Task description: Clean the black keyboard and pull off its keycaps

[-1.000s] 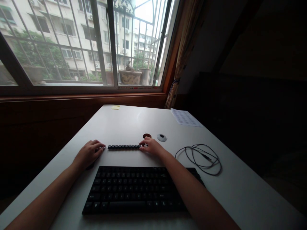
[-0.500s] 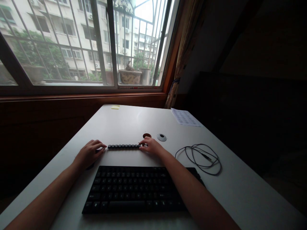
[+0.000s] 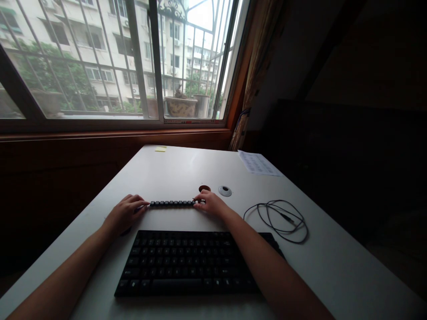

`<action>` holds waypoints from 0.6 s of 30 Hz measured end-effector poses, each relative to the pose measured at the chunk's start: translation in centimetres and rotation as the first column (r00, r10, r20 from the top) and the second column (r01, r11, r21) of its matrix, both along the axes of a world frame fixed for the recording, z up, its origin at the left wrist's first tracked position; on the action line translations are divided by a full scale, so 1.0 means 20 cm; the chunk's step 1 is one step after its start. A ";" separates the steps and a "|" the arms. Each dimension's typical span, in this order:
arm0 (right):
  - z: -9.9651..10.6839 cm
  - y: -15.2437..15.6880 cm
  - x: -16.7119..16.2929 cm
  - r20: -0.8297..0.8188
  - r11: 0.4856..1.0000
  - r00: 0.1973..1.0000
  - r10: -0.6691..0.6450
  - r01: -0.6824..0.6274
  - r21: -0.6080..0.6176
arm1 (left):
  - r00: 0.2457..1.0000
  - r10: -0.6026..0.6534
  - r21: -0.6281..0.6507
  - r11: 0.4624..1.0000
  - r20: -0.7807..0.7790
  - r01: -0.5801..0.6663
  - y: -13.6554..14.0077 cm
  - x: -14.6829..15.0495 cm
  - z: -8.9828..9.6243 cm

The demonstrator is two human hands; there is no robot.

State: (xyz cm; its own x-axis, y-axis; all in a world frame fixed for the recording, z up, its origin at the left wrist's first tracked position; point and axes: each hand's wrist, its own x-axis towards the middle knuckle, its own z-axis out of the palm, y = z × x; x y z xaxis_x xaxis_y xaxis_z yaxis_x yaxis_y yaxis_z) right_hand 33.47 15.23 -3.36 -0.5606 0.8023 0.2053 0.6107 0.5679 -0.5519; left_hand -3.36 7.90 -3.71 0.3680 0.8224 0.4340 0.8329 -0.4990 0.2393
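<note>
A straight row of small black keycaps (image 3: 171, 203) lies across the white table behind the keyboard. At its left end, my left hand (image 3: 126, 212) rests low, its fingertips drawn together and touching the end keycap. My right hand (image 3: 211, 203) is closed at the other end, thumb and fingers around the last keycap. Something dark shows partly under my left palm; its kind is hidden. In front of the row sits a black keyboard (image 3: 180, 262), its right part covered by my right forearm.
A coiled black cable (image 3: 282, 220) lies to the right. Behind my right hand are a brown round hole (image 3: 204, 189) and a grey ring-shaped grommet (image 3: 225, 191). A printed sheet (image 3: 260, 164) and yellow sticky notes (image 3: 160, 149) lie at the far edge, below a barred window (image 3: 113, 62).
My left hand has shifted slightly right, closing the small gap to the row's left end. The right hand stays at the right end.
</note>
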 end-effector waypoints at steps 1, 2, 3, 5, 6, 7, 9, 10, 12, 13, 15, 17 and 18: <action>0.00 0.00 0.00 0.000 1.000 1.000 0.001 -0.001 0.000 | 1.000 -0.001 -0.004 1.000 -0.004 0.001 0.00 0.00 0.00; 0.00 0.00 0.00 0.000 1.000 1.000 0.002 -0.002 0.001 | 1.000 -0.002 -0.009 1.000 -0.006 0.002 0.00 0.00 0.00; 0.01 0.00 0.00 0.000 1.000 1.000 0.002 -0.002 0.001 | 1.000 -0.003 -0.014 1.000 -0.009 0.003 0.00 0.00 0.00; 0.01 0.00 0.00 0.002 1.000 1.000 0.001 -0.001 0.001 | 1.000 -0.002 -0.020 1.000 -0.012 0.001 0.00 0.00 0.00; 0.01 0.00 0.00 0.002 1.000 1.000 0.000 0.000 0.002 | 1.000 0.001 -0.020 1.000 -0.013 -0.001 0.00 0.00 0.00; 0.01 0.00 0.00 0.003 1.000 1.000 -0.001 0.001 0.002 | 1.000 0.005 -0.017 1.000 -0.013 -0.005 0.00 0.00 0.00; 0.01 -0.01 0.00 0.006 1.000 1.000 -0.001 0.001 0.001 | 1.000 0.008 -0.011 1.000 -0.013 -0.008 0.00 0.00 0.00; 0.01 -0.01 0.00 0.008 1.000 1.000 -0.001 0.001 0.001 | 1.000 0.008 -0.009 1.000 -0.013 -0.009 0.00 0.00 0.00; 0.02 -0.01 -0.01 0.012 1.000 1.000 -0.001 0.001 0.001 | 1.000 0.007 -0.011 1.000 -0.014 -0.007 0.00 0.00 -0.01; 0.02 -0.01 -0.01 0.014 1.000 1.000 -0.001 0.001 0.002 | 1.000 0.006 -0.013 1.000 -0.015 -0.006 0.01 0.00 -0.01; 0.02 -0.01 -0.01 0.018 1.000 1.000 -0.001 0.001 0.004 | 1.000 0.009 -0.013 1.000 -0.016 -0.010 0.01 0.00 -0.01; 0.02 -0.02 -0.01 0.021 1.000 1.000 -0.001 0.001 0.005 | 1.000 0.014 -0.013 1.000 -0.017 -0.014 0.01 0.00 -0.01; 0.02 -0.02 -0.01 0.022 1.000 1.000 0.000 0.000 0.005 | 1.000 0.016 -0.013 1.000 -0.017 -0.016 0.01 0.00 -0.01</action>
State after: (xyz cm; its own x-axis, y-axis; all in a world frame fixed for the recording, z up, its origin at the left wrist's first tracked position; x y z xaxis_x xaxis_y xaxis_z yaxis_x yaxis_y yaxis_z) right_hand 33.36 14.92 -2.98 -0.5647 0.8014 0.1970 0.6229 0.5705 -0.5352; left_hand -3.39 8.11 -3.96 0.3615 0.8340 0.4169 0.8448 -0.4821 0.2320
